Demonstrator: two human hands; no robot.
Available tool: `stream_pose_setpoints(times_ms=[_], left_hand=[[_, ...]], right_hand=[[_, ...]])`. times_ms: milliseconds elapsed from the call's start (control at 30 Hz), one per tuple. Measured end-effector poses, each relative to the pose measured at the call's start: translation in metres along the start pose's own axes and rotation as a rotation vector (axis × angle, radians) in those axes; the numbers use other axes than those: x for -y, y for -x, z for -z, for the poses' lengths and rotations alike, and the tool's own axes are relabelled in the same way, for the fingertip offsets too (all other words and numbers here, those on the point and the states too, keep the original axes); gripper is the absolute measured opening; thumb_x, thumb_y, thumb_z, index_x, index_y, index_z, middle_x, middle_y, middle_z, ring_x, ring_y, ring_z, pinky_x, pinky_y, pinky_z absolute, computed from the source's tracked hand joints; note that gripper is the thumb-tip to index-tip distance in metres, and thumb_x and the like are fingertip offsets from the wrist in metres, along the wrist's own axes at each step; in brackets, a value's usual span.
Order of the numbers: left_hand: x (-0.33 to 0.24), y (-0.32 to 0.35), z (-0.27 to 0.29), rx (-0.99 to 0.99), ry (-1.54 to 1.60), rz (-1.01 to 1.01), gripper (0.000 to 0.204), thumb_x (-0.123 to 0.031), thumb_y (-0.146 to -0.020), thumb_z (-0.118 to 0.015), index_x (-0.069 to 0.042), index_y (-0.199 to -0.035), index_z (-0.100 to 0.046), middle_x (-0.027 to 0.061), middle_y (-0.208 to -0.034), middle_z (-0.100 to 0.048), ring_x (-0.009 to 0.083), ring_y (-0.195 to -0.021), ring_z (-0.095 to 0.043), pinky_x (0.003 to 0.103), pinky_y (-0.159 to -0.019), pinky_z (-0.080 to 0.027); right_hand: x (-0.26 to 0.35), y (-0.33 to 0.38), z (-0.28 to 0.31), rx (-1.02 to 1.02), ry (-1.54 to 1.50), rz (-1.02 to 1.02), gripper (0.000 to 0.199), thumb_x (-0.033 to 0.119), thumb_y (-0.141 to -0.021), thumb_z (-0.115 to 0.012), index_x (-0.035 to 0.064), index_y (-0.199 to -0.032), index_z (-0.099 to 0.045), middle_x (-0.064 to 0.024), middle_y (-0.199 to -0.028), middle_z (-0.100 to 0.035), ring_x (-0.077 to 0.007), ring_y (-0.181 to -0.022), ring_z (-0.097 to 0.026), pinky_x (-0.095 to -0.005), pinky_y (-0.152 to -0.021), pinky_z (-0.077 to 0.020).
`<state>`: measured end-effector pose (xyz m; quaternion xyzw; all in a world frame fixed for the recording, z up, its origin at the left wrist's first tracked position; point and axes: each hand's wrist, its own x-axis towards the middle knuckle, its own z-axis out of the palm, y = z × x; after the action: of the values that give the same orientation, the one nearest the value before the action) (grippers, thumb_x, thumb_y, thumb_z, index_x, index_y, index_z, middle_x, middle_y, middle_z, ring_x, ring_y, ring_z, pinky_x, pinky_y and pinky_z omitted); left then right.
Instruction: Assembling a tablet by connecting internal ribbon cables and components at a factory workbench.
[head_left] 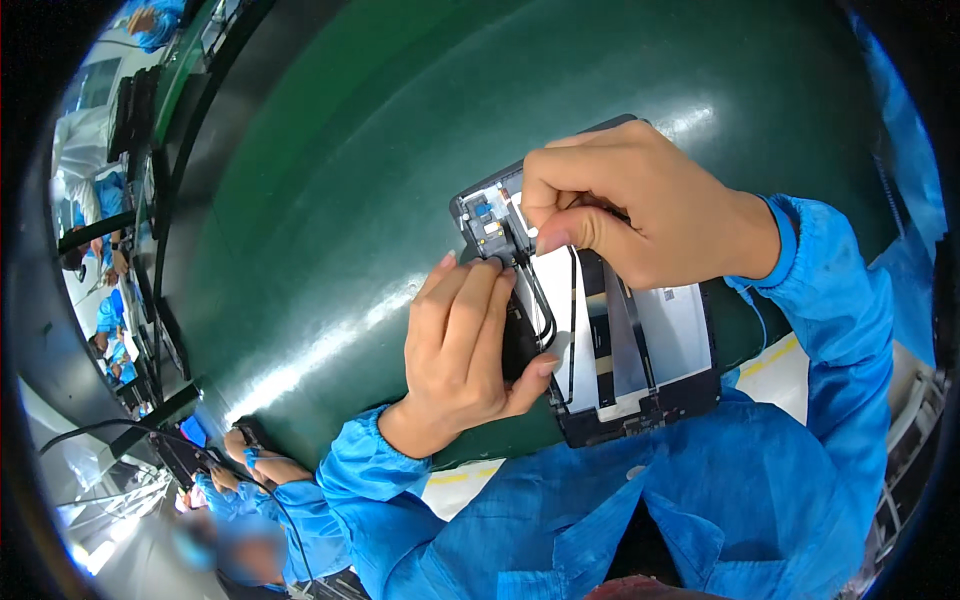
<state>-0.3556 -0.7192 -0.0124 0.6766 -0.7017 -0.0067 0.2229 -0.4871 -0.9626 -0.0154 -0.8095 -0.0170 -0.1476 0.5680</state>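
An opened tablet (690, 345) lies tilted at the table's near edge, its inside facing up. White and grey panels, black flat cables (637, 335) and a small circuit board (490, 222) at its upper left corner show. My left hand (460, 350) grips its left edge, fingertips by the board and thumb lower down on the rim. Above the upper part of the tablet, my right hand (640, 205) is closed in a pinch, thumb against bent forefinger. Whatever sits between those fingertips is hidden, as is the tablet's area under that hand.
The green table (330, 200) stretches away to the left and far side, with light glare on it. At the lower left a co-worker in a blue smock (310, 520) works close by. Further workers and benches line the far left.
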Motion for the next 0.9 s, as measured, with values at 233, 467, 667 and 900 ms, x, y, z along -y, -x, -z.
stream_pose_setpoints(times_ms=[233, 467, 667, 900], left_hand=[[0.000, -0.001, -0.004, -0.032, -0.031, -0.020, 0.064, -0.043, -0.099, -0.071, 0.014, -0.127, -0.072, 0.0299, -0.128, -0.070, 0.0480, -0.117, -0.068, 0.063, -0.113, -0.055], [0.011, -0.004, 0.000, -0.111, -0.149, -0.144, 0.041, -0.028, -0.095, -0.074, 0.005, -0.118, -0.079, 0.0199, -0.120, -0.076, 0.0399, -0.114, -0.072, 0.060, -0.111, -0.057], [0.032, -0.016, -0.002, -0.112, -0.100, -0.244, 0.029, -0.019, -0.085, -0.078, -0.007, -0.111, -0.083, 0.0139, -0.118, -0.078, 0.0358, -0.115, -0.073, 0.059, -0.112, -0.056], [0.027, -0.019, 0.000, -0.077, -0.080, -0.322, 0.032, -0.023, -0.081, -0.077, -0.012, -0.110, -0.085, 0.0109, -0.113, -0.077, 0.0336, -0.114, -0.073, 0.059, -0.111, -0.056]], right_hand=[[-0.007, -0.001, 0.006, -0.148, 0.319, 0.219, 0.018, 0.013, -0.095, -0.078, 0.0030, -0.091, -0.064, -0.0138, -0.086, -0.063, -0.0378, -0.085, -0.066, -0.0491, -0.074, -0.0514], [-0.003, 0.008, 0.046, -0.027, 0.572, 0.172, 0.021, 0.013, -0.088, -0.087, 0.0048, -0.084, -0.068, -0.0077, -0.071, -0.051, -0.0279, -0.072, -0.053, -0.0426, -0.064, -0.0426], [0.005, 0.018, 0.056, 0.025, 0.596, 0.069, 0.022, 0.016, -0.087, -0.086, 0.0034, -0.082, -0.068, -0.0133, -0.075, -0.063, -0.0361, -0.076, -0.064, -0.0487, -0.069, -0.0474], [-0.002, 0.027, 0.065, 0.061, 0.559, 0.043, 0.021, 0.018, -0.086, -0.087, 0.0027, -0.082, -0.074, -0.0159, -0.073, -0.069, -0.0380, -0.074, -0.070, -0.0492, -0.069, -0.0513]])
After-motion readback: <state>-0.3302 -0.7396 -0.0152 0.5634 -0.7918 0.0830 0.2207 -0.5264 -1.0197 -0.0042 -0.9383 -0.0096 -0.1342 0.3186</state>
